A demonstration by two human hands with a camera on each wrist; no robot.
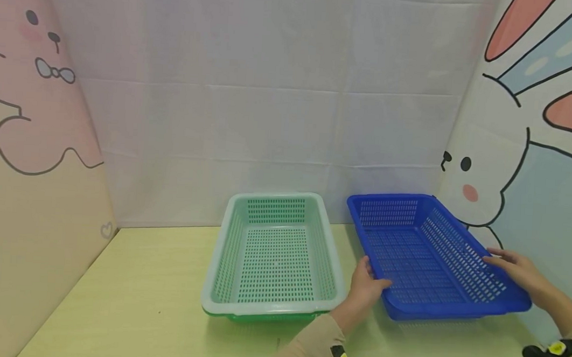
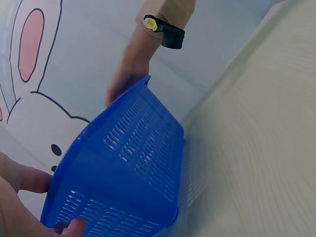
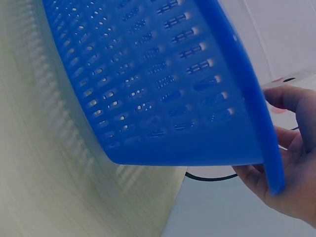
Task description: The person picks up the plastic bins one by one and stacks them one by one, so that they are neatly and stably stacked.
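Observation:
A blue slotted plastic basket (image 1: 427, 256) hangs tilted just above the pale table (image 1: 139, 300), casting a shadow under its near edge. My left hand (image 1: 372, 280) grips its left rim, thumb over the edge. My right hand (image 1: 500, 262) grips the right rim against the rabbit wall. The left wrist view shows the blue basket (image 2: 123, 168) from below, my left hand (image 2: 19, 197) at its near corner and my right hand (image 2: 126, 81) on the far rim. In the right wrist view my right hand (image 3: 291, 173) curls behind the blue basket (image 3: 163, 74) rim.
A green and white slotted basket (image 1: 212, 282) sits on the table just left of the blue one, holding nothing. White cloth (image 1: 269, 118) closes the back. Cartoon panels stand at the left (image 1: 25, 159) and right (image 1: 534, 159); the right one is close to my right hand.

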